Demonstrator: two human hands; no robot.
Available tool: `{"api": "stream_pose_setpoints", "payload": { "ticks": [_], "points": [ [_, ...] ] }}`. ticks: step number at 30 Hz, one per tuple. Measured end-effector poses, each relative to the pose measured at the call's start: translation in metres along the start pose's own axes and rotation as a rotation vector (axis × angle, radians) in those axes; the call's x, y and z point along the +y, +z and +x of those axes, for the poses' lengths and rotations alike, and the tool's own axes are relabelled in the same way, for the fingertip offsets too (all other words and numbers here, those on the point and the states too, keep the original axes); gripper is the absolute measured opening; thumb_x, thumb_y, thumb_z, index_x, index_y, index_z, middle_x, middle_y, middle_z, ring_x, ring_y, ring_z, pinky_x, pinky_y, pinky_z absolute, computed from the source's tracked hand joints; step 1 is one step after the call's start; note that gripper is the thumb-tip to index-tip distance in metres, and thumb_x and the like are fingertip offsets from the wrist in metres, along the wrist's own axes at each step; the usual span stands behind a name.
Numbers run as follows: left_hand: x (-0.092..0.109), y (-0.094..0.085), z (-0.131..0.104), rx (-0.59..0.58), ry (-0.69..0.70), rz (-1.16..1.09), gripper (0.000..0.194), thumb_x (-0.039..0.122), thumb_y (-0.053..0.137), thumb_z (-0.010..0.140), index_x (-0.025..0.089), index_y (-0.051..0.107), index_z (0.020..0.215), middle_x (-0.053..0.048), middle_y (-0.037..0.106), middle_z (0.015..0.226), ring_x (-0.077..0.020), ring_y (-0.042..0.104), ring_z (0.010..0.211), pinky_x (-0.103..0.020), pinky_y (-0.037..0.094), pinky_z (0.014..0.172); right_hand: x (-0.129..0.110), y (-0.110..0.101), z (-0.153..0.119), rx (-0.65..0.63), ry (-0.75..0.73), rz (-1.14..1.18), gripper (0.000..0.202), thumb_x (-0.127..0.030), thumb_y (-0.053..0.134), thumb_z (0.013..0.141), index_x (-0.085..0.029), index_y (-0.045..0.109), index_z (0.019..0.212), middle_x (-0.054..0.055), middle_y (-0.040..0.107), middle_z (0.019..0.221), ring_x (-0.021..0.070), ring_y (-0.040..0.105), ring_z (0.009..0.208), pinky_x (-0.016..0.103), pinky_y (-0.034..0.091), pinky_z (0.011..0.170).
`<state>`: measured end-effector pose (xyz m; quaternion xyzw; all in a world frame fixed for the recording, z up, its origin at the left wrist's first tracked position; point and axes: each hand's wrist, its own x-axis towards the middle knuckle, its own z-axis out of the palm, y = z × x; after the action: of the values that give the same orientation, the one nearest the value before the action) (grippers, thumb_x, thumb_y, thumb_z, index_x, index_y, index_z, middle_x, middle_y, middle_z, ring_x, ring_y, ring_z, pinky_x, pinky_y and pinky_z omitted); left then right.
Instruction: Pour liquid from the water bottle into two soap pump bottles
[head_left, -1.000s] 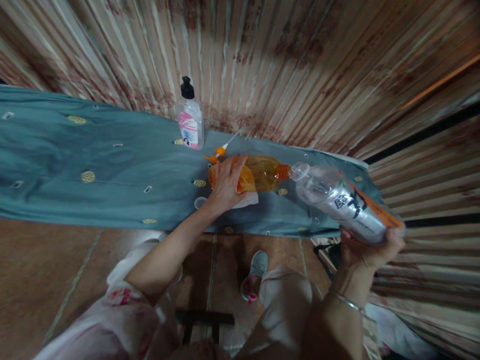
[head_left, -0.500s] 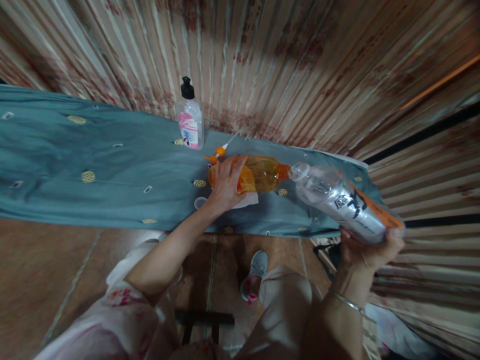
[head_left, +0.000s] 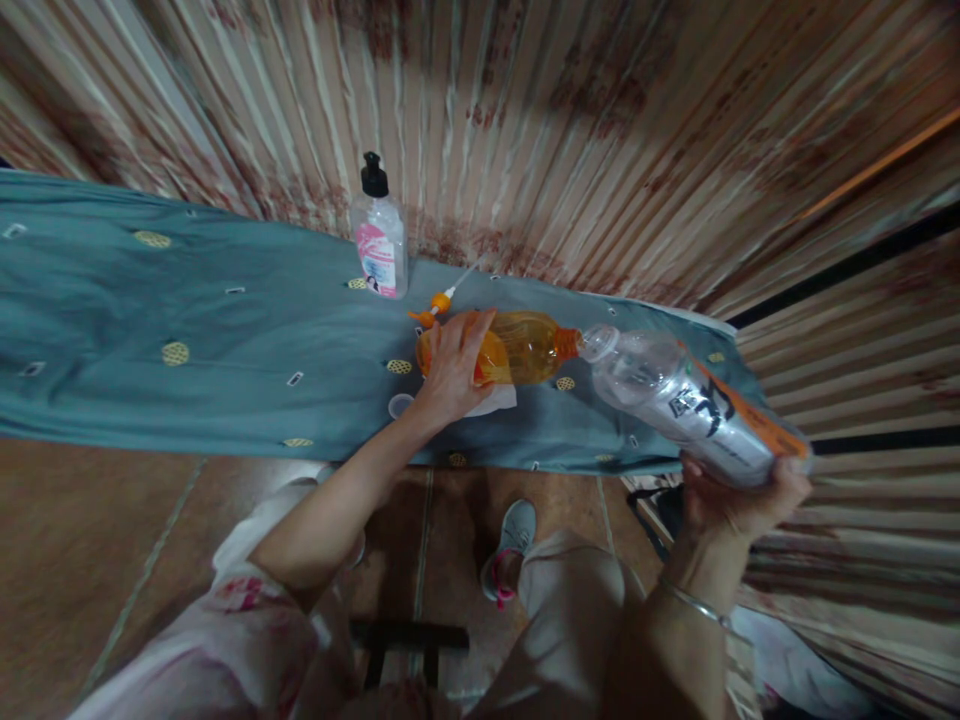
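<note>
My left hand (head_left: 454,370) is wrapped round an orange see-through bottle (head_left: 531,347), which lies along the cloth with its neck to the right. My right hand (head_left: 739,500) grips the base end of a large clear plastic bottle (head_left: 660,380) with a silver and orange label. That bottle slants down to the left, and its mouth meets the mouth of the orange one. Whether liquid passes between them I cannot tell. Just behind my left hand lies an orange pump top (head_left: 437,306) with a thin tube. A small clear cap (head_left: 401,406) rests left of my wrist.
Toward the back edge stands a clear pump bottle (head_left: 381,250) with a black top and pink label. A green patterned cloth (head_left: 232,360) covers the narrow table. Pleated curtains (head_left: 510,130) hang behind and at the right. White paper or cloth (head_left: 499,400) lies under the orange bottle.
</note>
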<state>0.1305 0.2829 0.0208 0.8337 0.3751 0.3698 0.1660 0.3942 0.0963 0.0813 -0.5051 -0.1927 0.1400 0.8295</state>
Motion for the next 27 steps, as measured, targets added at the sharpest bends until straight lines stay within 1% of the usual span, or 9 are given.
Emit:
{"api": "stream_pose_setpoints", "payload": {
  "ticks": [3, 7, 11, 17, 21, 23, 27],
  "points": [
    [-0.0009, -0.0001, -0.0006, 0.005, 0.014, 0.000, 0.093, 0.021, 0.073, 0.070, 0.017, 0.033, 0.154, -0.019, 0.049, 0.146, -0.0378, 0.043, 0.139, -0.059, 0.026, 0.119, 0.0003, -0.0018, 0.0001, 0.003, 0.008, 0.013, 0.044, -0.046, 0.067, 0.055, -0.023, 0.064, 0.092, -0.001, 0.062, 0.091, 0.0120, 0.054, 0.061, 0.017, 0.030, 0.033],
    [-0.0016, -0.0009, -0.0007, 0.002, 0.019, -0.002, 0.093, 0.023, 0.074, 0.070, 0.017, 0.033, 0.154, -0.018, 0.050, 0.146, -0.0378, 0.043, 0.138, -0.058, 0.027, 0.119, 0.0013, -0.0038, 0.0012, -0.004, 0.005, 0.016, 0.046, -0.046, 0.068, 0.055, -0.023, 0.064, 0.094, 0.001, 0.063, 0.097, 0.0133, 0.054, 0.064, 0.018, 0.029, 0.035],
    [-0.0012, -0.0007, -0.0001, 0.002, 0.014, 0.007, 0.093, 0.023, 0.074, 0.070, 0.016, 0.034, 0.153, -0.019, 0.050, 0.145, -0.0369, 0.044, 0.138, -0.058, 0.027, 0.119, 0.0022, -0.0041, 0.0025, 0.000, 0.004, 0.011, 0.043, -0.048, 0.067, 0.056, -0.024, 0.064, 0.092, 0.000, 0.063, 0.093, 0.0132, 0.053, 0.062, 0.018, 0.030, 0.035],
    [-0.0011, -0.0001, -0.0004, 0.011, 0.022, -0.002, 0.092, 0.022, 0.073, 0.070, 0.015, 0.034, 0.153, -0.019, 0.050, 0.145, -0.0369, 0.044, 0.138, -0.058, 0.027, 0.119, 0.0006, -0.0009, 0.0014, 0.011, 0.000, -0.002, 0.047, -0.048, 0.067, 0.053, -0.023, 0.064, 0.093, 0.002, 0.063, 0.092, 0.0139, 0.054, 0.061, 0.018, 0.031, 0.032],
    [-0.0021, 0.0001, -0.0009, 0.014, 0.028, -0.009, 0.093, 0.022, 0.074, 0.070, 0.016, 0.033, 0.153, -0.019, 0.049, 0.146, -0.0367, 0.044, 0.138, -0.058, 0.027, 0.119, -0.0004, 0.0016, 0.0007, 0.013, -0.005, -0.002, 0.045, -0.047, 0.065, 0.052, -0.023, 0.064, 0.090, 0.001, 0.061, 0.089, 0.0120, 0.053, 0.058, 0.017, 0.031, 0.030],
    [-0.0024, 0.0001, -0.0009, 0.017, 0.032, -0.008, 0.094, 0.021, 0.075, 0.069, 0.015, 0.033, 0.153, -0.019, 0.049, 0.146, -0.0367, 0.044, 0.137, -0.058, 0.027, 0.119, -0.0008, 0.0031, 0.0007, 0.013, -0.017, -0.001, 0.045, -0.047, 0.063, 0.052, -0.022, 0.064, 0.089, 0.000, 0.060, 0.088, 0.0112, 0.051, 0.057, 0.017, 0.030, 0.029],
    [-0.0018, -0.0005, -0.0010, 0.005, 0.031, -0.002, 0.093, 0.022, 0.075, 0.070, 0.015, 0.033, 0.153, -0.020, 0.049, 0.146, -0.0371, 0.044, 0.138, -0.058, 0.026, 0.119, -0.0020, 0.0053, 0.0012, 0.002, -0.049, -0.006, 0.045, -0.047, 0.060, 0.051, -0.022, 0.063, 0.088, 0.000, 0.058, 0.086, 0.0125, 0.050, 0.058, 0.017, 0.028, 0.026]
  ]
}}
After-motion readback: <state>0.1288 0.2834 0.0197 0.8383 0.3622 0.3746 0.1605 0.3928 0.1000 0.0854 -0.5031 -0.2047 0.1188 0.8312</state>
